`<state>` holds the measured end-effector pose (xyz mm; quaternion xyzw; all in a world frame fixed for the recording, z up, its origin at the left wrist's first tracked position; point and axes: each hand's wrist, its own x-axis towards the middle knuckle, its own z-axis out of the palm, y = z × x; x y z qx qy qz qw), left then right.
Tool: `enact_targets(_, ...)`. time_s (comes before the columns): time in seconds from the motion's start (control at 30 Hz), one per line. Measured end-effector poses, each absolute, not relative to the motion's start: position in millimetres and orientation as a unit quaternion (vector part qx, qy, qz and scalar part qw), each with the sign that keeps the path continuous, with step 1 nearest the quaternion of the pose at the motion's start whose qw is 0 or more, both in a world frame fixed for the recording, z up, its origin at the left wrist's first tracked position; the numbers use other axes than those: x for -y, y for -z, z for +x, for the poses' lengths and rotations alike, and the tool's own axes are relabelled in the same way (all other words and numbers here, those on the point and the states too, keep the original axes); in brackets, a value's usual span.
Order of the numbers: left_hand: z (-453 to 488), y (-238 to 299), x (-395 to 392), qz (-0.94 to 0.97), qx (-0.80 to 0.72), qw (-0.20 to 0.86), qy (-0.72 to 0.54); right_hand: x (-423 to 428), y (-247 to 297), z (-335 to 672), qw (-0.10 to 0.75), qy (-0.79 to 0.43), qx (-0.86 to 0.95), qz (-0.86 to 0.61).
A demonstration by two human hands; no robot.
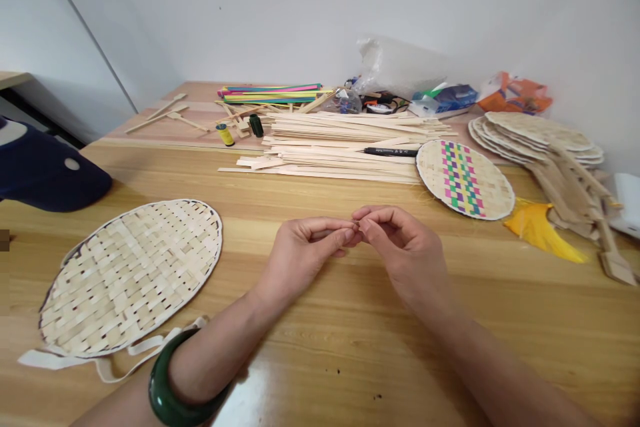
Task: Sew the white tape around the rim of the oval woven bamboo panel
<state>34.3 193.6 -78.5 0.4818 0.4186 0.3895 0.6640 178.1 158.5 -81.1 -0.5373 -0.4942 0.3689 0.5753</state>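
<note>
My left hand (315, 240) and my right hand (400, 240) meet over the middle of the wooden table (310, 360). Thumb and forefinger are pinched on each, the fingertips almost touching. What lies between them is too small to make out. To the left rests a woven oval fan panel (133, 273) of pale strips, its edge bound in part with white tape. A loose end of the white tape (113, 370) trails beside it, near my left forearm, which wears a green bangle (165, 380).
Pale bamboo strips (340, 163) lie behind my hands with a black marker (390, 152). Two thread spools (225, 135) stand at back left, near coloured strips (270, 93). A colour-patterned round fan (465, 180) with a yellow tassel (543, 230) and stacked fans (540, 133) occupy the right.
</note>
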Motion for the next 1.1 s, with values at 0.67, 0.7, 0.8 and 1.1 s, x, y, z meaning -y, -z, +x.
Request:
enact_targets(0.67, 34.9, 77.7, -194.1, 0.484, -0.431, 0.659, -0.381, -158.2, 80.9, 176.7, 0.572, -0.366, 0.495, -0.542)
enact_targets(0.7, 35.0, 77.9, -194.1, 0.482, -0.430, 0.661, -0.383, -158.1, 80.9, 176.7, 0.574, -0.368, 0.493, -0.541)
enact_targets(0.8, 35.2, 78.4, -193.6, 0.472, -0.425, 0.667, -0.388, -157.8, 81.0, 176.6, 0.580, -0.370, 0.486, -0.540)
enact_targets(1.1, 34.8, 78.8, -193.9, 0.469, -0.425, 0.670, -0.388, -157.5, 81.5, 178.2, 0.570, -0.378, 0.493, -0.537)
